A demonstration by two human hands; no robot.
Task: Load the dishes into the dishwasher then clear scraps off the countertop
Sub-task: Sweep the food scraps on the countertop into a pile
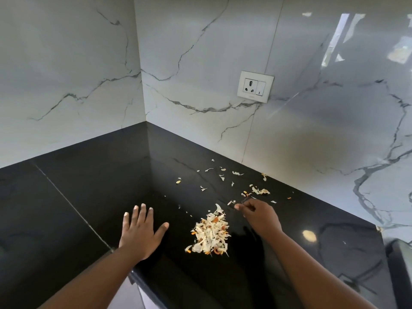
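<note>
Black polished stone forms the desk (pixel 93 188), which fills the lower half of the frame and runs into a corner at upper centre, where two white marble-veined wall panels (pixel 66 63) meet. A pale seam crosses the desk diagonally at lower left.

At lower centre a gathered pile of scraps (pixel 210 234) lies on the desk: pale shreds mixed with small orange bits. More loose scraps (pixel 259 191) are strewn above and to the right of the pile, toward the wall, with single flakes well apart from one another and a small cluster near the right hand.

The left hand (pixel 141 231) lies flat on the desk left of the pile, palm down, fingers straight and spread, thumb pointing toward the pile but apart from it. The right hand (pixel 259 216) is just above and right of the pile, its fingers curled in with the fingertips (pixel 237 206) drawn together at a small pale flake on the desk; whether the flake is actually pinched cannot be told.

On the wall at upper right of centre sits a white socket plate (pixel 255 86) with a switch beside the socket. A dark object (pixel 400 275) is cut off by the lower right edge of the frame.
</note>
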